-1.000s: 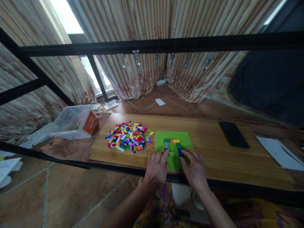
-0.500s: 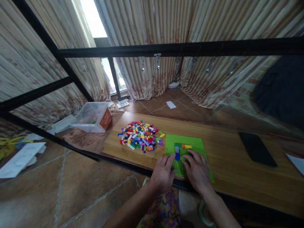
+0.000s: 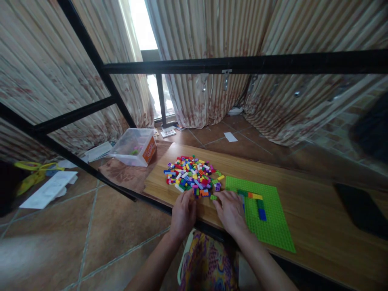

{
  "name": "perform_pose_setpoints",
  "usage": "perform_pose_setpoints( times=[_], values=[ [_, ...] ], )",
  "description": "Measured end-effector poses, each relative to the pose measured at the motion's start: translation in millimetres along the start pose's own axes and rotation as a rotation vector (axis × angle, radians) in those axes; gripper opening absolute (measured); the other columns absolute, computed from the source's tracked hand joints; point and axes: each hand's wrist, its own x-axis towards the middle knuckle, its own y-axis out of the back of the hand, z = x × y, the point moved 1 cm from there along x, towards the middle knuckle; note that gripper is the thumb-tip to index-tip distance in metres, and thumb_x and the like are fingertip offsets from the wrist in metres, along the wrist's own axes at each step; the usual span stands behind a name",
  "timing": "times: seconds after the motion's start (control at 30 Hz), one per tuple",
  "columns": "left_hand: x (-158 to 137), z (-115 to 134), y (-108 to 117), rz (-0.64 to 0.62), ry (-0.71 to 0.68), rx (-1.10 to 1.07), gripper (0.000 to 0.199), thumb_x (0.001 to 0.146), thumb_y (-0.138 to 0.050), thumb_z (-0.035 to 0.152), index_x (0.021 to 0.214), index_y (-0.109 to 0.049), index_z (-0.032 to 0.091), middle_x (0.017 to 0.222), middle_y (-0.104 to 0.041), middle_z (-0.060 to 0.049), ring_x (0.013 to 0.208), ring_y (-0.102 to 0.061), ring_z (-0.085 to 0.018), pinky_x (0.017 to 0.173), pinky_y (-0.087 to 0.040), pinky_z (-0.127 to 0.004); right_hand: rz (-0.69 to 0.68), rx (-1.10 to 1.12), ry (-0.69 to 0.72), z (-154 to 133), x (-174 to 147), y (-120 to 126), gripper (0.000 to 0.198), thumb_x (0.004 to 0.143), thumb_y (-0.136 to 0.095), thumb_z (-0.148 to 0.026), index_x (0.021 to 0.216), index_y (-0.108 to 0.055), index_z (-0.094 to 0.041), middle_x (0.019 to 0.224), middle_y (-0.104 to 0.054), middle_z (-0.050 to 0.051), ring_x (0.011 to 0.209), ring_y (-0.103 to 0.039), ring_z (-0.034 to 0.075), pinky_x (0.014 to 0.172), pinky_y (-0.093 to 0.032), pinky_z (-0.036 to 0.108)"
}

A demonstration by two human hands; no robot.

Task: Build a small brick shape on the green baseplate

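Note:
At the near edge of a heap of mixed building bricks [image 3: 194,173], my left hand [image 3: 183,214] rests with fingers extended and nothing visible in them. My right hand [image 3: 230,211] is spread between the heap and the green baseplate [image 3: 280,230]. Its fingertips are close to a lime-green brick [image 3: 213,197]; contact cannot be told. On the baseplate, a green, orange and yellow row [image 3: 250,195] meets a column ending in a blue brick [image 3: 262,214]. Another grey-and-blue column [image 3: 243,201] is partly hidden behind my right hand.
A clear plastic box [image 3: 133,147] with an orange label stands left of the heap. A dark flat object [image 3: 360,208] lies on the wooden tabletop [image 3: 315,202] at right. A black metal bar [image 3: 188,66] crosses beyond the table, before the curtains.
Both hands have moved left from the baseplate toward the brick heap. The right side column of bricks, formerly covered by my right hand, now shows. The view has shifted left.

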Motion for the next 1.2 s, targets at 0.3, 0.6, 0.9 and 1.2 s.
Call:
perform_pose_setpoints(
  times=[0.3, 0.6, 0.9, 1.2],
  values=[
    [-3.3, -8.5, -4.6, -0.029, -0.01, 0.053, 0.042, 0.087, -0.047, 0.014, 0.129, -0.05, 0.02, 0.119, -0.061, -0.01, 0.11, -0.058, -0.022, 0.095, -0.049, -0.038, 0.025, 0.0, 0.003, 7.6, 13.2, -5.6, 0.015, 0.086, -0.056, -0.022, 0.098, -0.066, -0.022, 0.096, -0.069, 0.005, 0.094, -0.054, 0.022, 0.08, -0.034, 0.035],
    [-7.3, -4.6, -7.4, -0.067, -0.023, 0.061, 0.048, 0.086, -0.048, 0.013, 0.134, -0.047, 0.019, 0.12, -0.062, -0.012, 0.108, -0.059, -0.024, 0.092, -0.049, -0.043, -0.004, 0.174, 0.164, -12.6, 30.8, -14.1, 0.022, 0.087, -0.054, -0.03, 0.104, -0.068, -0.025, 0.105, -0.065, 0.006, 0.098, -0.053, 0.024, 0.085, -0.04, 0.039],
    [-2.0, -4.0, 7.9, -0.007, 0.075, -0.129, 0.04, 0.089, -0.046, 0.014, 0.127, -0.052, 0.019, 0.116, -0.063, -0.01, 0.107, -0.06, -0.02, 0.093, -0.049, -0.035, 0.055, 0.173, 0.114, 6.3, 21.3, -17.8, 0.023, 0.09, -0.048, -0.024, 0.097, -0.069, -0.022, 0.101, -0.065, 0.008, 0.096, -0.053, 0.023, 0.086, -0.043, 0.039],
    [10.3, -16.9, 28.7, 0.162, 0.215, -0.174, 0.035, 0.087, -0.052, 0.021, 0.123, -0.055, 0.018, 0.101, -0.063, -0.006, 0.077, -0.06, -0.014, 0.077, -0.051, -0.03, 0.105, 0.52, -0.085, 0.8, 19.1, -14.2, 0.027, 0.088, -0.053, -0.04, 0.098, -0.069, -0.02, 0.102, -0.065, 0.009, 0.096, -0.059, 0.023, 0.087, -0.045, 0.039]
  ],
)
